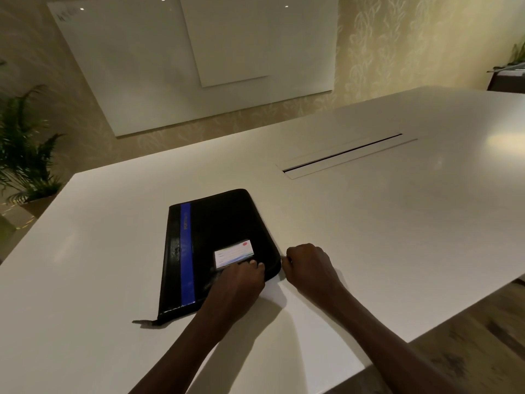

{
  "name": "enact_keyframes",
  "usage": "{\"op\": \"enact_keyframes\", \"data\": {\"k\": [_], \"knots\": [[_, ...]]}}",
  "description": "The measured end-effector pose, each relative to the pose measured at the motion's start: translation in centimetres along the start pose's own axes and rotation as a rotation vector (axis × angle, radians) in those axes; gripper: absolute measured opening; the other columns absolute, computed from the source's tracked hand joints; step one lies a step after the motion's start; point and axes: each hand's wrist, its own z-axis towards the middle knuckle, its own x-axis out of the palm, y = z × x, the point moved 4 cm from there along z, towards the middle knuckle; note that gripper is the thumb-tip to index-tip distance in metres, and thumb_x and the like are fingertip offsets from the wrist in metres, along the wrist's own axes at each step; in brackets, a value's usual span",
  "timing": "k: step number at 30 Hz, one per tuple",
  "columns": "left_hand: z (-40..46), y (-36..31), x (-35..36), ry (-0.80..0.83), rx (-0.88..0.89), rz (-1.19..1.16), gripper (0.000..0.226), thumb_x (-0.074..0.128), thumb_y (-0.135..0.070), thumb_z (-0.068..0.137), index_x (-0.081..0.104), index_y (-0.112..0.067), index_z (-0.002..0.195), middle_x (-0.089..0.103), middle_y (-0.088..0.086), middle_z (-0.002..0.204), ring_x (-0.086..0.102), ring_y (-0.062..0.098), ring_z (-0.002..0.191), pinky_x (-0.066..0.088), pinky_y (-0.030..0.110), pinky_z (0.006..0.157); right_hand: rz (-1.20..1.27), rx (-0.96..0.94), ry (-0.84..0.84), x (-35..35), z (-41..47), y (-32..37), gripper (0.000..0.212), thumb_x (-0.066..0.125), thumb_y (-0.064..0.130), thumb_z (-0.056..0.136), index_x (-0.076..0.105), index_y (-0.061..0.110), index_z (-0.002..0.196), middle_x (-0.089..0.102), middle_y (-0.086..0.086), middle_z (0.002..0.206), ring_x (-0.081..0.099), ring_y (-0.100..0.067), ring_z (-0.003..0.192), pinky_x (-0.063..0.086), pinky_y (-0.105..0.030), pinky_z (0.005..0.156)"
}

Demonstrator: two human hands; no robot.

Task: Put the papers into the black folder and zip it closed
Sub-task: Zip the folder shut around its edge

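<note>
A black folder (218, 237) with a blue stripe and a small label card lies flat and closed on the white table (369, 223). My left hand (241, 282) presses down on the folder's near right corner, fingers spread beside the label. My right hand (308, 267) sits at the folder's right edge with fingers pinched together at the zip, the pull itself hidden in the fingers. A zip tail (143, 322) sticks out at the folder's near left corner. No papers are visible.
A long cable slot (343, 156) is set into the table beyond the folder. White boards (199, 66) hang on the far wall. A potted plant (22, 155) stands at the left. The table's near right edge drops to a wooden floor.
</note>
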Motion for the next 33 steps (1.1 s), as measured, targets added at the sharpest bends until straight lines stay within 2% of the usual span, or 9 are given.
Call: {"op": "enact_keyframes", "data": {"k": [2, 5, 11, 14, 18, 22, 24, 26, 33], "knots": [[-0.3, -0.2, -0.6, -0.067, 0.055, 0.002, 0.029, 0.091, -0.020, 0.062, 0.075, -0.008, 0.084, 0.071, 0.006, 0.066, 0.069, 0.014, 0.055, 0.059, 0.025, 0.053, 0.028, -0.015, 0.009, 0.1, 1.0, -0.4, 0.042, 0.048, 0.022, 0.091, 0.028, 0.016, 0.056, 0.059, -0.017, 0.068, 0.041, -0.033, 0.058, 0.026, -0.032, 0.056], [-0.4, -0.4, -0.9, -0.144, 0.018, -0.024, 0.035, 0.096, -0.019, 0.048, 0.076, -0.009, 0.074, 0.069, 0.005, 0.057, 0.066, 0.013, 0.045, 0.056, 0.024, 0.044, 0.062, -0.028, 0.041, 0.6, 2.7, -0.8, 0.038, 0.045, 0.024, 0.092, 0.032, 0.015, 0.058, 0.061, -0.018, 0.072, 0.045, -0.036, 0.063, 0.026, -0.032, 0.058], [0.1, -0.4, -0.7, -0.164, -0.027, -0.129, 0.019, 0.081, -0.014, 0.075, 0.074, -0.005, 0.089, 0.073, 0.010, 0.073, 0.072, 0.021, 0.059, 0.060, 0.030, 0.053, 0.179, -0.014, 0.089, 1.9, 6.0, -1.7, 0.042, 0.051, 0.024, 0.089, 0.031, 0.014, 0.054, 0.036, -0.003, 0.054, 0.038, -0.030, 0.057, 0.028, -0.032, 0.055], [0.5, 0.2, -0.4, 0.034, -0.143, -0.250, 0.031, 0.054, -0.036, 0.095, 0.068, -0.014, 0.110, 0.073, 0.005, 0.098, 0.070, 0.017, 0.086, 0.057, 0.029, 0.081, 0.229, -0.052, 0.116, 2.5, 7.1, -2.2, 0.032, 0.056, 0.019, 0.088, 0.054, 0.003, 0.061, 0.054, -0.012, 0.061, 0.050, -0.031, 0.062, 0.037, -0.035, 0.057], [3.5, 0.9, -1.1, -0.038, -0.404, -0.366, 0.066, 0.038, -0.083, 0.073, 0.065, -0.025, 0.091, 0.064, -0.008, 0.078, 0.059, 0.005, 0.069, 0.052, 0.022, 0.069, 0.388, -0.099, 0.155, 3.0, 8.4, -3.6, 0.013, 0.067, 0.015, 0.084, 0.074, 0.004, 0.079, 0.073, -0.008, 0.077, 0.063, -0.021, 0.072, 0.047, -0.031, 0.067], [7.1, 1.1, -0.6, -0.024, -0.618, -0.312, 0.060, 0.057, -0.070, 0.076, 0.058, -0.012, 0.094, 0.057, 0.003, 0.088, 0.061, 0.023, 0.091, 0.047, 0.033, 0.077, 0.460, -0.131, 0.218, 3.0, 9.3, -3.9, 0.008, 0.071, 0.014, 0.080, 0.077, 0.008, 0.080, 0.075, -0.005, 0.077, 0.066, -0.015, 0.072, 0.052, -0.031, 0.070], [7.9, 1.4, -0.1, -0.006, -0.635, -0.356, 0.047, 0.062, -0.061, 0.079, 0.052, -0.016, 0.072, 0.051, -0.002, 0.069, 0.064, 0.022, 0.080, 0.045, 0.031, 0.072, 0.457, -0.167, 0.229, 3.0, 9.4, -4.0, 0.008, 0.072, 0.014, 0.079, 0.077, 0.008, 0.077, 0.074, -0.005, 0.074, 0.065, -0.016, 0.068, 0.051, -0.031, 0.066], [8.2, 1.8, 0.3, 0.009, -0.634, -0.329, 0.050, 0.062, -0.060, 0.079, 0.041, -0.020, 0.057, 0.043, -0.007, 0.055, 0.057, 0.016, 0.062, 0.043, 0.029, 0.065, 0.447, -0.171, 0.213, 3.2, 9.5, -4.3, 0.010, 0.072, 0.015, 0.079, 0.075, 0.008, 0.073, 0.072, -0.004, 0.071, 0.062, -0.014, 0.065, 0.048, -0.028, 0.062], [8.6, 2.4, 0.8, 0.019, -0.636, -0.274, 0.055, 0.059, -0.064, 0.078, 0.034, -0.023, 0.052, 0.038, -0.009, 0.048, 0.036, 0.005, 0.044, 0.036, 0.026, 0.060, 0.364, -0.133, 0.159, 4.3, 12.2, -4.2, 0.017, 0.069, 0.015, 0.084, 0.071, 0.003, 0.072, 0.071, -0.010, 0.075, 0.062, -0.021, 0.070, 0.042, -0.026, 0.062]]}}
